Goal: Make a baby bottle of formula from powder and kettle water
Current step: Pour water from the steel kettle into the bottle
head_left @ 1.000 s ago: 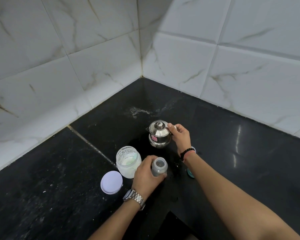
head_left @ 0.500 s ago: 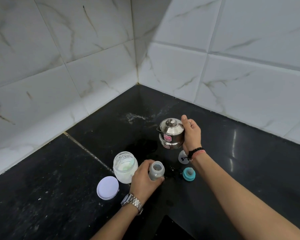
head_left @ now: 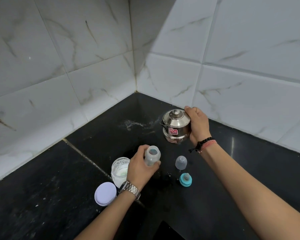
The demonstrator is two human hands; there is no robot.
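- The right hand (head_left: 197, 124) is curled round the handle side of the steel kettle (head_left: 176, 126), held far right above the black worktop (head_left: 249, 170).
- The left hand (head_left: 140, 168) grips the open baby bottle (head_left: 151, 157), upright, nearer and left of the kettle.
- The powder jar (head_left: 119, 170) stands just left of that hand, its white lid (head_left: 105, 194) nearer.
- The clear cap (head_left: 181, 162) and teal teat ring (head_left: 185, 179) lie right of the bottle.

Black counter (head_left: 249, 170), white tiles (head_left: 249, 49) w/ grey-brown veins, shiny steel kettle (head_left: 176, 125) w/ pink sticker, clear greyish bottle (head_left: 151, 157), teal ring (head_left: 185, 179), white lid (head_left: 105, 194), silver watch (head_left: 130, 188), black & pink wrist bands (head_left: 205, 143).
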